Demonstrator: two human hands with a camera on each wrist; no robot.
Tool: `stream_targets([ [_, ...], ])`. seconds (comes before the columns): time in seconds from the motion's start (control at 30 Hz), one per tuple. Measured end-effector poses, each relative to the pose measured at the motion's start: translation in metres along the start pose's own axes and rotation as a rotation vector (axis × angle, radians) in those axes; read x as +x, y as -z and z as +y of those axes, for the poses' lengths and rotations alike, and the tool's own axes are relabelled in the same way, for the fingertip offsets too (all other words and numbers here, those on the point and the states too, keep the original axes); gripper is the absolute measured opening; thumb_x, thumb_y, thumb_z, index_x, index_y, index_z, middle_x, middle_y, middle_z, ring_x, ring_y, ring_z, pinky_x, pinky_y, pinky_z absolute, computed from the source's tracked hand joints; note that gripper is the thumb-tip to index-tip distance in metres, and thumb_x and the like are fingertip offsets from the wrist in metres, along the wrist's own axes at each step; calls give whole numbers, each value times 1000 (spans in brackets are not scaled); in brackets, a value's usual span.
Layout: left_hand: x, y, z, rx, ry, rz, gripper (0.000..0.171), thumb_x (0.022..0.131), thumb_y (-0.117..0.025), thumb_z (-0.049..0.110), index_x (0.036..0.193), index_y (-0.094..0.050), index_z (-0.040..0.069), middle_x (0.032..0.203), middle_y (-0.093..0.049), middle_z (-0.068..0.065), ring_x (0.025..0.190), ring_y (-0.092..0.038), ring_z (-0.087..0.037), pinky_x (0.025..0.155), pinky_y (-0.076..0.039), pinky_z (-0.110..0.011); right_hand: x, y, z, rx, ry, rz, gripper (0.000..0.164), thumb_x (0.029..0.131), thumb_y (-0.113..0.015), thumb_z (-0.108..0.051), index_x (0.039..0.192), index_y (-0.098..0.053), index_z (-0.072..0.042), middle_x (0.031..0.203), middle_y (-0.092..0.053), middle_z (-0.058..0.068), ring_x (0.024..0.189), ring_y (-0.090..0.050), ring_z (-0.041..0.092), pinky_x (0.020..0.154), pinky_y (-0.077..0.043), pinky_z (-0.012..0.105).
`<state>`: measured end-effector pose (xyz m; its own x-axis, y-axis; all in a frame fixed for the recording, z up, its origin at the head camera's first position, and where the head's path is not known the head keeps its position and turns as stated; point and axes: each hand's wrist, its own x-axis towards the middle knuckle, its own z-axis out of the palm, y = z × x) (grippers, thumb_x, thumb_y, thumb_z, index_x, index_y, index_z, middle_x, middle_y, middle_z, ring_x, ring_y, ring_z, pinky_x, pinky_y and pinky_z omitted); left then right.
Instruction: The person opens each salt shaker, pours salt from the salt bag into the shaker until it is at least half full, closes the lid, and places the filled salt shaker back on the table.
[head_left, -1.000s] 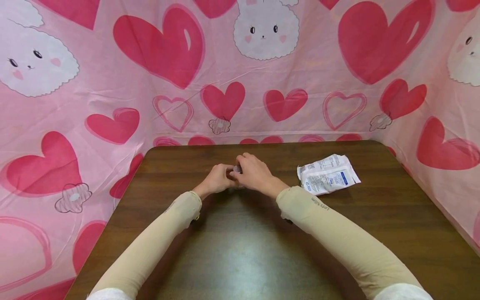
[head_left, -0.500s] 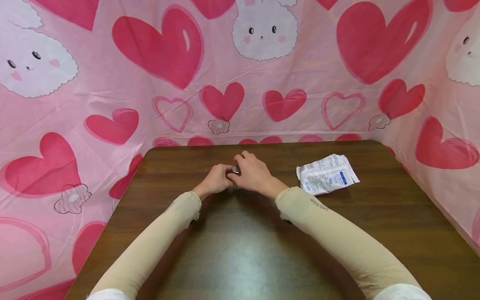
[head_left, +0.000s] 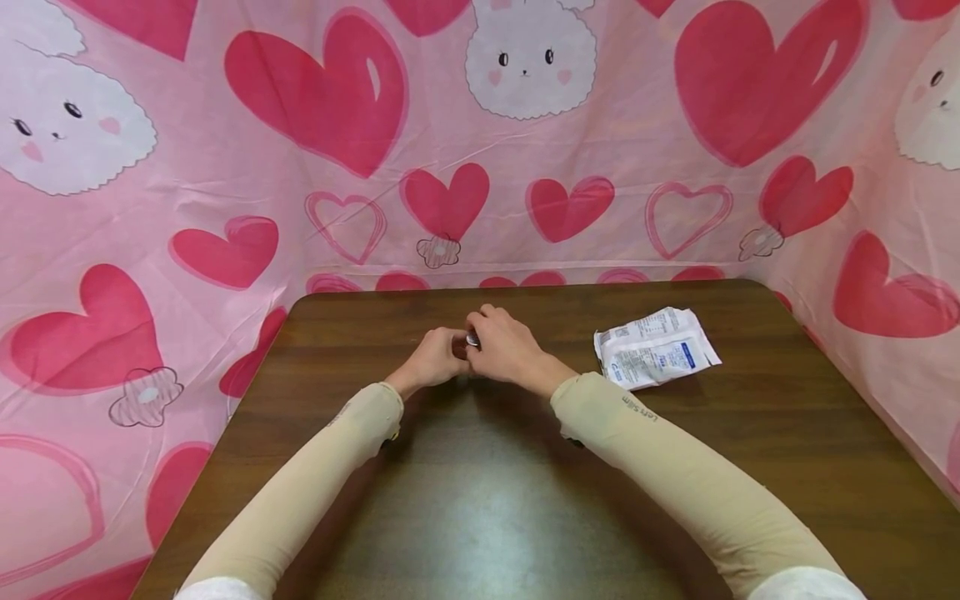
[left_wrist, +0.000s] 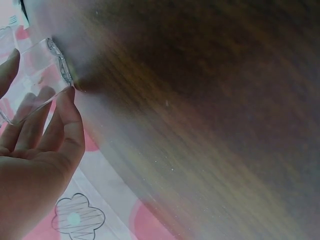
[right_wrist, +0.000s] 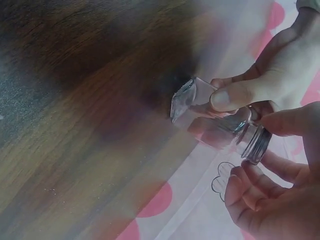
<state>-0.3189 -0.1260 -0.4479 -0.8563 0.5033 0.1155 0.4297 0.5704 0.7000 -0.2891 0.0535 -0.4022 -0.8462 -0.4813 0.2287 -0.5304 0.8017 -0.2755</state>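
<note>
My left hand (head_left: 437, 357) grips the body of a small clear glass bottle (right_wrist: 205, 107), thumb on one side and fingers on the other. Its thick base (left_wrist: 61, 62) points down close over the table in the left wrist view. With thumb and fingertips, my right hand (right_wrist: 285, 185) pinches the ridged, silver-grey cap (right_wrist: 256, 145) at the bottle's neck. From the head view, my right hand covers most of the bottle, and only the shiny top and a bit of glass show between both hands.
A white printed packet (head_left: 656, 350) lies on the brown wooden table (head_left: 480, 500), right of my hands. Pink cloth (head_left: 577, 142) with hearts and rabbits hangs behind the table and along both sides.
My right hand's thumb and fingers have shifted around the bottle's top, the thumb reaching out and then drawing back. The left hand stays nearly still; the packet has not moved.
</note>
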Motion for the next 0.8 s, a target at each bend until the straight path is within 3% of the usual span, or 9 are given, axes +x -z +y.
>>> stream_targets([
  [0.3,0,-1,1,18,11,10,33,84,-90,9,114,-79,5,102,-77,-2,85,-64,-19,84,-56,-36,0,0,-3,-64,-42,6,43,98,-71,-46,113,-63,-6,104,-59,9,94,-59,26,79,-57,42],
  [0.57,-2,1,1,-6,17,4,32,83,-93,18,109,-79,8,94,-74,1,82,-61,-19,79,-55,-34,2,1,-1,-3,-63,-10,34,100,-72,-35,112,-66,-4,105,-61,10,94,-59,25,82,-58,41],
  [0.8,-1,1,2,-7,12,0,31,83,-93,16,110,-79,8,96,-75,0,84,-63,-18,81,-56,-34,2,2,0,67,-14,-18,29,98,-74,-22,117,-69,0,111,-63,12,97,-59,25,87,-56,38],
])
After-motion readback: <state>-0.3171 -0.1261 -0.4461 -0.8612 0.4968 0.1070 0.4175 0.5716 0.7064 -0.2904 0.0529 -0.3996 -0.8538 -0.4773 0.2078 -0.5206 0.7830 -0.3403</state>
